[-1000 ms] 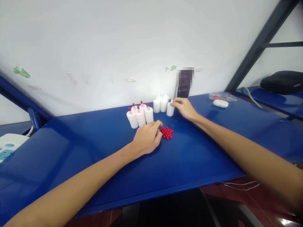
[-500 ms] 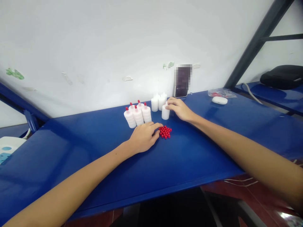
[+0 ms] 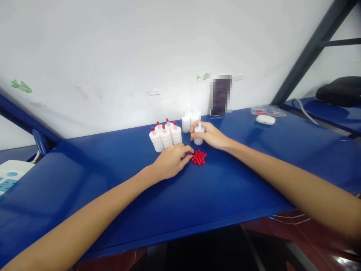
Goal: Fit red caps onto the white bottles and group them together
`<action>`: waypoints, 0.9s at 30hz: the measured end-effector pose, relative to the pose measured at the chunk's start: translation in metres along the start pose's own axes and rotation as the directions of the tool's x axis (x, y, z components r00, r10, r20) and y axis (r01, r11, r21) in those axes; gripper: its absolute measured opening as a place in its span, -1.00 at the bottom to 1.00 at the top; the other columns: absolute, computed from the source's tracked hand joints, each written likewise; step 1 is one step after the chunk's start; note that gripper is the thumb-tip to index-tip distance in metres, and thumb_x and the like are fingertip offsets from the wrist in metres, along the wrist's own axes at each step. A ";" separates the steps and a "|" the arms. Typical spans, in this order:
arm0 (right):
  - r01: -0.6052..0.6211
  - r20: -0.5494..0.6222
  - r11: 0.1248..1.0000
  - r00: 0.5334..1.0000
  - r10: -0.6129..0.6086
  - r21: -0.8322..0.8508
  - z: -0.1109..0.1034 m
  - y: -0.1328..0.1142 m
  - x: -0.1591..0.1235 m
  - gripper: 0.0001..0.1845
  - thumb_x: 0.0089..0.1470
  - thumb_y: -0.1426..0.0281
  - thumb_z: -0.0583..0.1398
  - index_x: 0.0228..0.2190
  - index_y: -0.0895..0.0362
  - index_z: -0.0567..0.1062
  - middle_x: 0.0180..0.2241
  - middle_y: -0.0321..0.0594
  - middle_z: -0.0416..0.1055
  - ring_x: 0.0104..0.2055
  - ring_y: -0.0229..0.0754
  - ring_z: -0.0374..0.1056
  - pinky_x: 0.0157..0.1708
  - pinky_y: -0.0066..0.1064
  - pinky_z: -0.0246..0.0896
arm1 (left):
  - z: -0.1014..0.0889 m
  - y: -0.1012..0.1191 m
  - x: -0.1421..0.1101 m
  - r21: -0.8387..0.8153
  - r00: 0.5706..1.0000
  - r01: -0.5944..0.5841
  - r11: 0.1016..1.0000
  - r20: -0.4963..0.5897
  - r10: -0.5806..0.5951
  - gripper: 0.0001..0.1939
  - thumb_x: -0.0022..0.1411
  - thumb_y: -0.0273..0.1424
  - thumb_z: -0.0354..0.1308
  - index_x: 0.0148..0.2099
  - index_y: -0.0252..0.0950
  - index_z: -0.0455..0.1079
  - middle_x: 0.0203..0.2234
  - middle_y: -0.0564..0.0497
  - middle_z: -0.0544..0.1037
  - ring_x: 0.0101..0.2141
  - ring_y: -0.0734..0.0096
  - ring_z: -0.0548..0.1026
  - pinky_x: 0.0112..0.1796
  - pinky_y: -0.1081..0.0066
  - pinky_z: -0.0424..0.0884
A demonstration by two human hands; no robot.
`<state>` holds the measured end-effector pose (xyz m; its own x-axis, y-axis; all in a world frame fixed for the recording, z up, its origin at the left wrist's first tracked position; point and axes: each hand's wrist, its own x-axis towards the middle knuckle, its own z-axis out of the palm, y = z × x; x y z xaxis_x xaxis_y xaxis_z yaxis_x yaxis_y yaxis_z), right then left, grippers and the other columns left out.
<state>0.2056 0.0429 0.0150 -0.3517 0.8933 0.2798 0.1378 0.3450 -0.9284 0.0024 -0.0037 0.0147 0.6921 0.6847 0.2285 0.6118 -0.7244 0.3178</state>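
Observation:
My right hand [image 3: 210,136] has its fingers curled round a small white squeeze bottle [image 3: 199,129], which stands upright with its nozzle bare. At the left edge of a small pile of red caps [image 3: 199,158], my left hand [image 3: 173,161] has thumb and forefinger closed on one red cap [image 3: 191,154]. Several white bottles with red caps on their nozzles [image 3: 166,137] stand grouped just beyond my left hand. Behind the held bottle are a few more white bottles [image 3: 186,124], partly hidden by my right hand.
A phone [image 3: 220,96] with a blurred screen leans on the white wall. On the right of the blue table [image 3: 169,210] lie a white earbud case [image 3: 265,119] and a clear plastic bag [image 3: 267,110]. A white device [image 3: 12,174] is at the far left.
My right hand's fingers have moved from the bottle's top to wrap round its body. My left fingertips have closed on a red cap at the pile's edge. The view has shifted slightly.

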 end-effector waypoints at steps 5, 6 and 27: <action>0.085 -0.070 0.986 0.993 -0.096 -0.146 0.013 0.000 -0.004 -0.90 -0.03 0.38 0.23 -0.45 0.10 0.37 -0.57 -0.39 0.31 -0.54 -0.29 0.21 -0.48 -0.41 0.13 | 0.004 -0.005 -0.001 -0.020 0.998 -0.037 0.999 -0.045 0.036 -0.78 0.39 -0.38 0.06 -0.04 -0.26 0.50 -0.24 -0.05 0.48 -0.28 0.37 0.48 -0.22 0.34 0.42; 0.106 -0.121 0.978 0.984 -0.129 -0.182 0.016 0.000 -0.005 -0.90 -0.02 0.37 0.22 -0.46 0.10 0.37 -0.57 -0.39 0.29 -0.54 -0.29 0.19 -0.48 -0.41 0.12 | 0.005 -0.006 -0.002 -0.026 0.997 -0.045 0.999 -0.057 0.044 -0.78 0.39 -0.38 0.05 -0.04 -0.27 0.50 -0.21 -0.06 0.49 -0.26 0.36 0.49 -0.19 0.33 0.43; 0.446 0.193 0.605 0.879 -0.436 -0.660 0.011 -0.018 -0.020 -0.57 0.13 0.04 0.06 -0.44 0.15 0.40 -0.47 -0.24 0.32 -0.45 -0.23 0.18 -0.42 -0.38 -0.06 | 0.007 0.000 -0.010 -0.076 0.758 -0.283 0.956 -0.629 0.174 -0.86 0.35 -0.50 0.12 -0.07 -0.27 0.45 -0.34 0.03 0.48 -0.52 0.62 0.30 -0.47 0.54 0.31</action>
<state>0.1996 0.0155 0.0229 -0.5483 0.5790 0.6035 0.5375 0.7968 -0.2761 -0.0019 -0.0109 0.0054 0.3898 0.4429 0.8074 0.3602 -0.8802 0.3090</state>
